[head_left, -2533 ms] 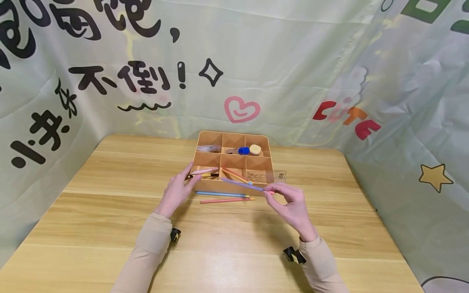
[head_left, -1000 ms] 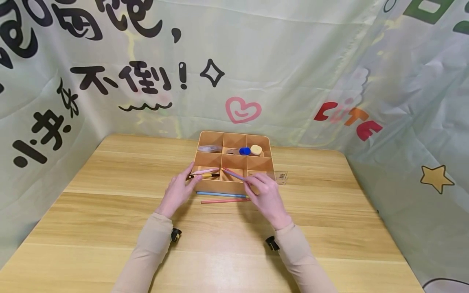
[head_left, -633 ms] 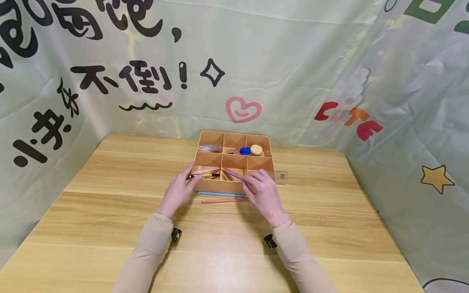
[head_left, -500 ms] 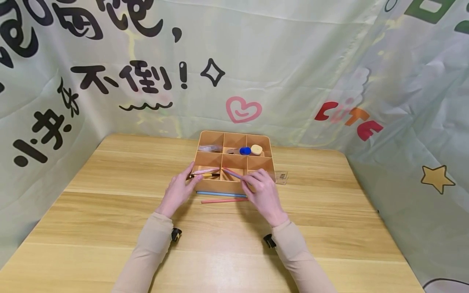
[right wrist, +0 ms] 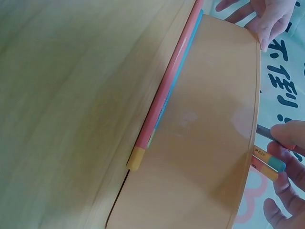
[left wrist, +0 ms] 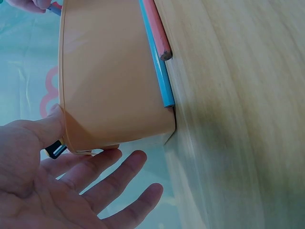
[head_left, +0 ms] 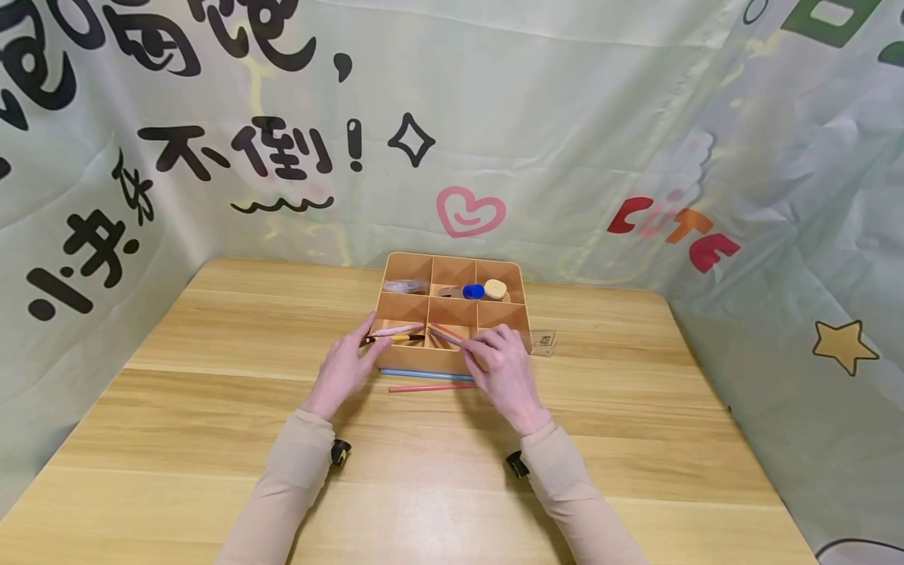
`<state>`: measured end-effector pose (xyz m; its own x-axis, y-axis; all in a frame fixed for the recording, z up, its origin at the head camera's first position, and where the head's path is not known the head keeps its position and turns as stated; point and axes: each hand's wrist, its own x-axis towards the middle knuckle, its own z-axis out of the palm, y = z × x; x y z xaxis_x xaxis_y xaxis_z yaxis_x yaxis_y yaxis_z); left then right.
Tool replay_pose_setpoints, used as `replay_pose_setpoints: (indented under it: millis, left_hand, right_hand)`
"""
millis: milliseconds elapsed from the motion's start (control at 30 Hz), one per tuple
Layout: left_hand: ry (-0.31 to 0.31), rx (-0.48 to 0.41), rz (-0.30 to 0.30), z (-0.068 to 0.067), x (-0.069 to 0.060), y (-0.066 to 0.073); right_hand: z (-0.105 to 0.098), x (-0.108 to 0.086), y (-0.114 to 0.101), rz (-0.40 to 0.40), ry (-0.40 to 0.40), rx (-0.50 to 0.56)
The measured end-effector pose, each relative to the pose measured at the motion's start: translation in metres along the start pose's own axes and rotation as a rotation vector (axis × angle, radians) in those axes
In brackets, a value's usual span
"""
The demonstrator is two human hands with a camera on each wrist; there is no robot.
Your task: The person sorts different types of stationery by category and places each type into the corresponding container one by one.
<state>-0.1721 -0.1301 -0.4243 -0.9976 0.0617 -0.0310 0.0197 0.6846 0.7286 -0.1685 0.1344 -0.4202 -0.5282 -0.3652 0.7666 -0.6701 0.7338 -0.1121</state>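
Observation:
My left hand (head_left: 342, 373) grips the front left corner of a tan divided box (head_left: 421, 360), thumb on its rim in the left wrist view. My right hand (head_left: 503, 373) pinches a purple pencil (head_left: 445, 337) near one end, its other end slanting into the front middle compartment. Two pencils (right wrist: 268, 161) with erasers lean out over the front rim there, close beneath my right fingers. In the front left compartment lie a pink pencil-like stick (head_left: 398, 329) and a slim yellow-and-black item (head_left: 399, 338). A blue pencil (head_left: 426, 375) and a red pencil (head_left: 429, 388) lie before the box.
Back compartments hold a clear, pale item (head_left: 406, 286), a clear piece with a blue cap (head_left: 473, 291) and a cream round piece (head_left: 496, 289). A transparent ruler-like strip (head_left: 544, 342) sticks out past the box's right side. A printed cloth (head_left: 579, 141) hangs behind the table.
My right hand has moved left with the purple pencil, from the box's front right to the front middle compartment, and the pencil reaches lower into it. My left hand stays in place.

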Motion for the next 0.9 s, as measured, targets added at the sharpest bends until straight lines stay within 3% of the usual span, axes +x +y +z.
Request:
replay_pose_setpoints:
  millis: [600,900]
  left_hand:
    - [-0.001,-0.002,-0.004,0.0000,-0.0004,0.0003]
    - [0.003,-0.001,-0.004,-0.0003,-0.0009,0.0005]
  right_hand:
    - [0.0012,-0.0050,-0.0008,0.068,-0.081,0.014]
    - [-0.0038,-0.0091,-0.0048,-0.009,-0.014,0.115]
